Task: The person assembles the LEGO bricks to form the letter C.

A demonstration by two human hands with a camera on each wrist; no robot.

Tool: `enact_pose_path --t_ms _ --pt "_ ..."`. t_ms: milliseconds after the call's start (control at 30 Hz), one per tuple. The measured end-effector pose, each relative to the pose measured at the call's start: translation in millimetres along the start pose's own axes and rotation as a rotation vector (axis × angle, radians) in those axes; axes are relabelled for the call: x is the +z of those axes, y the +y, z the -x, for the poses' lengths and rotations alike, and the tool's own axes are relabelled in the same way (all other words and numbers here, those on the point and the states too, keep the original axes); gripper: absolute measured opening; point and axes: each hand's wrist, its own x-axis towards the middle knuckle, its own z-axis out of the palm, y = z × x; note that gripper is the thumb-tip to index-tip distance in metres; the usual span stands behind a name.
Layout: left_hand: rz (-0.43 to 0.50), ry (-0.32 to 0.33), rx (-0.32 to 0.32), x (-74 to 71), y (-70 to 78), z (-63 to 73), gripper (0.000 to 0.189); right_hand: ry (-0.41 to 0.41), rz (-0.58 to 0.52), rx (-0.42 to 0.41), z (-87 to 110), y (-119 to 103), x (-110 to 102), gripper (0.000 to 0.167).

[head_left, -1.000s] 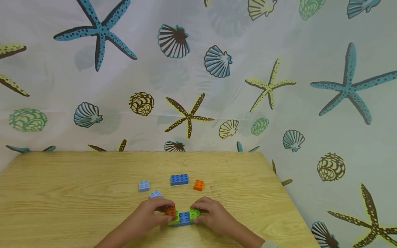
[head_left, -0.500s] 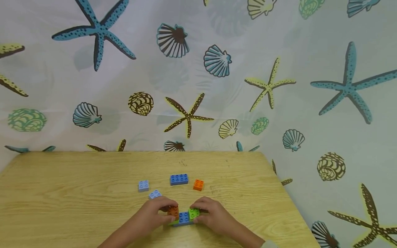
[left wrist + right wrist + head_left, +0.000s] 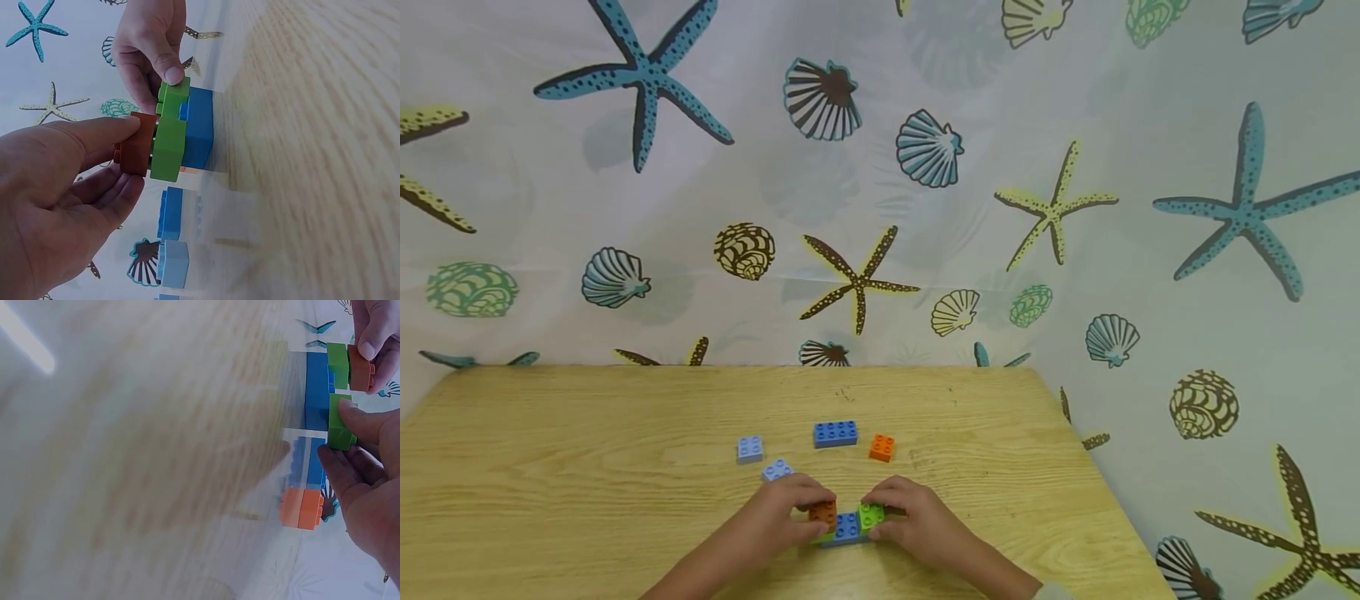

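A blue toy building brick [image 3: 847,528] lies on the table with a green brick on each end. My left hand [image 3: 775,515] pinches a dark orange brick [image 3: 823,515] between thumb and fingers. That brick is lined up over the left green brick [image 3: 167,150], with a narrow gap and studs showing between them in the left wrist view. Over at the other end, my right hand [image 3: 919,521] grips the right green brick [image 3: 871,517], thumb on the near side and fingers on the far side.
Beyond the hands, a long blue brick [image 3: 835,433] and a bright orange brick [image 3: 882,447] lie on the wooden table [image 3: 587,467]. Two light blue bricks, one farther left [image 3: 749,450] and one near the left fingers [image 3: 777,470], are also there. A shell-patterned curtain [image 3: 700,192] hangs behind.
My left hand has shifted slightly right with the dark orange brick, which now covers more of the left green brick. The right hand has kept its place on the other green brick.
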Motion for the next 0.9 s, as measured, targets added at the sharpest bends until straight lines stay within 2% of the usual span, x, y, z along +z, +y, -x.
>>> enact_pose_path --t_ms 167,333,467,533,600,733,900 --pt "-0.017 -0.006 -0.014 0.6 3.0 -0.2 0.035 0.003 -0.001 0.006 -0.1 1 1 0.036" --pt "-0.010 -0.003 0.009 0.0 0.3 0.3 0.035 0.006 0.003 0.016 -0.5 1 2 0.036" --pt "0.097 -0.007 -0.064 -3.8 -7.0 3.9 0.043 0.006 0.008 0.015 -1.1 1 2 0.036" --pt "0.138 0.028 -0.118 -7.8 -11.0 7.7 0.044 0.005 0.007 0.013 -1.3 2 2 0.037" --pt "0.143 0.090 -0.160 -12.7 -15.1 10.6 0.042 0.005 0.006 0.014 -1.3 1 2 0.037" --pt "0.081 0.205 -0.200 -22.7 -24.5 13.4 0.038 0.002 0.005 0.025 -0.9 0 1 0.038" --pt "0.025 0.252 -0.215 -28.5 -38.5 10.0 0.038 -0.005 -0.020 0.045 -1.6 -1 1 0.037"
